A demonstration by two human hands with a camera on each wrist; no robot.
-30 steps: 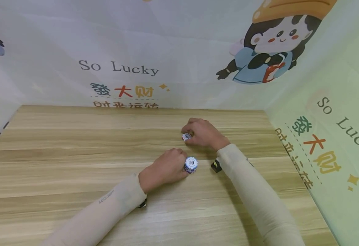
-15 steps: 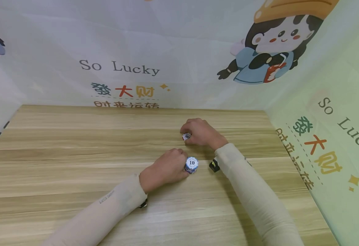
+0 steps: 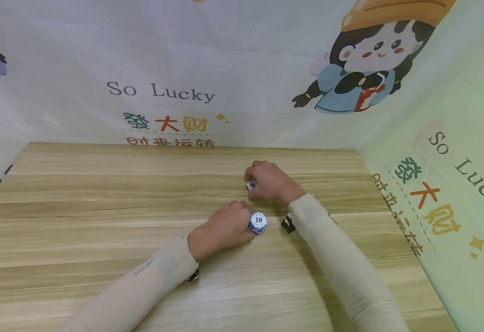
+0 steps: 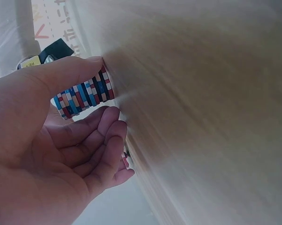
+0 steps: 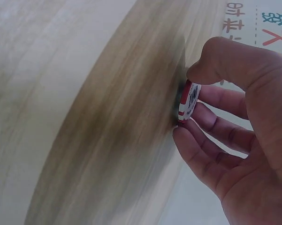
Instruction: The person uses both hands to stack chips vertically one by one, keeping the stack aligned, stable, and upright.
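Note:
My left hand (image 3: pixel 224 226) grips a stack of poker chips (image 3: pixel 258 221) from its left side. A blue-and-white chip marked 10 tops the stack. In the left wrist view, the thumb lies along the stack's edge, where blue, red, white and black bands (image 4: pixel 84 96) show, and the fingers curl on the other side. Farther back, my right hand (image 3: pixel 273 180) pinches a red-and-white poker chip (image 5: pixel 189 102) between thumb and fingers, low at the tabletop. From the head, the hand covers part of this chip (image 3: pixel 250 185).
The wood-grain table (image 3: pixel 113 216) runs back to a printed cloth wall (image 3: pixel 258 124), with another cloth wall (image 3: pixel 424 193) on the right. A black device (image 3: pixel 287 224) sits under the right wrist.
The right hand has shifted very slightly and covers a little more of its chip. The left hand and the stack stay in place.

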